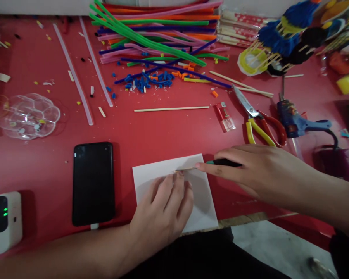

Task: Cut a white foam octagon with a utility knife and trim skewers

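A white square tile [203, 205] lies at the near edge of the red table [133, 131]. My left hand [165, 209] rests on it, fingers together and pressing down the end of a thin wooden stick [185, 169]. My right hand [250, 170] comes in from the right, closed around a dark-handled tool with a green tip [221, 162], its forefinger stretched along the stick. Whether the tool has a blade is hidden by the fingers.
A black phone [93, 182] lies left of the tile, a white device [2, 223] further left. Behind are a lighter [225, 116], red-handled pliers [261, 124], a blue glue gun [299, 122], a loose stick [171, 109], pipe cleaners [163, 35] and a clear tray [27, 115].
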A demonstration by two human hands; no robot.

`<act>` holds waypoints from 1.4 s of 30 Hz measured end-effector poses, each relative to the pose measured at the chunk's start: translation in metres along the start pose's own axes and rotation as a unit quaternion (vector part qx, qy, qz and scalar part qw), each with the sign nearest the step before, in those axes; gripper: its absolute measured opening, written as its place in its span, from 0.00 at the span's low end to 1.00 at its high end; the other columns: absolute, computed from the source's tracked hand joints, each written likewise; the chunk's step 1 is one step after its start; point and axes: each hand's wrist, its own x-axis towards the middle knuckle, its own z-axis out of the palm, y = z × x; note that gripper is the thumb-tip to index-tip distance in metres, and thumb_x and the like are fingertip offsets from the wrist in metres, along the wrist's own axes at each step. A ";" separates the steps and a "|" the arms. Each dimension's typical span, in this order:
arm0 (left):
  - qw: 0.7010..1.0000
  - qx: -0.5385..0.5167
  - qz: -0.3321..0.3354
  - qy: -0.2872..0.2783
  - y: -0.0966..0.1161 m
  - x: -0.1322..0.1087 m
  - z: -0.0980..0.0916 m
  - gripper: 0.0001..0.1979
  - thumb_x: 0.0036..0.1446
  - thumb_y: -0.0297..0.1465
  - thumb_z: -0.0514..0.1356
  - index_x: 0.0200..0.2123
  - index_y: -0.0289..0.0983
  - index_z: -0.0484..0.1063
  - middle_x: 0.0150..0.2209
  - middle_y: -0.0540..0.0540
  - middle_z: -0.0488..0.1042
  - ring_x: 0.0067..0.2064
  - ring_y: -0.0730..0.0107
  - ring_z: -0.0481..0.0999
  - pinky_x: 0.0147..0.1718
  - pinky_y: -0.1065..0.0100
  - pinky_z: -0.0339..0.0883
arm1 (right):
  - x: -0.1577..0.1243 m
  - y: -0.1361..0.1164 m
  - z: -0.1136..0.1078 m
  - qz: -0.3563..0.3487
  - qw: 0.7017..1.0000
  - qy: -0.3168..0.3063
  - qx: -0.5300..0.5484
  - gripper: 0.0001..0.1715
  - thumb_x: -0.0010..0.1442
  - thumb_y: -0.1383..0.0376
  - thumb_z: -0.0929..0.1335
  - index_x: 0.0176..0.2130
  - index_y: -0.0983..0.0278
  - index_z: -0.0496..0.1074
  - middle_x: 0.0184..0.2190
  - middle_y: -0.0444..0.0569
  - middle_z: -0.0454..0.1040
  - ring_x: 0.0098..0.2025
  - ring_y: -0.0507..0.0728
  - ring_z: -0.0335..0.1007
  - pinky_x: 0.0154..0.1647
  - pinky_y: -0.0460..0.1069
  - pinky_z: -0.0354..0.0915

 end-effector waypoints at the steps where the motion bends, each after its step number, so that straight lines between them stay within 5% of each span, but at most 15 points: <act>1: 1.000 0.000 0.000 -0.001 0.000 0.000 0.000 0.18 0.57 0.32 0.67 0.49 0.31 0.76 0.50 0.36 0.80 0.48 0.52 0.78 0.46 0.54 0.72 | 0.000 0.000 0.000 0.003 1.000 0.005 0.004 0.39 0.58 0.79 0.61 0.61 0.49 0.69 0.39 0.45 0.79 0.34 0.54 0.73 0.33 0.48 0.63; 42: 1.000 0.010 0.010 -0.009 -0.002 0.001 -0.001 0.19 0.59 0.31 0.65 0.52 0.30 0.75 0.51 0.36 0.79 0.49 0.52 0.77 0.47 0.54 0.73 | 0.007 -0.004 -0.018 -0.017 0.998 -0.049 -0.047 0.35 0.58 0.77 0.64 0.59 0.52 0.71 0.36 0.47 0.78 0.31 0.54 0.71 0.31 0.48 0.59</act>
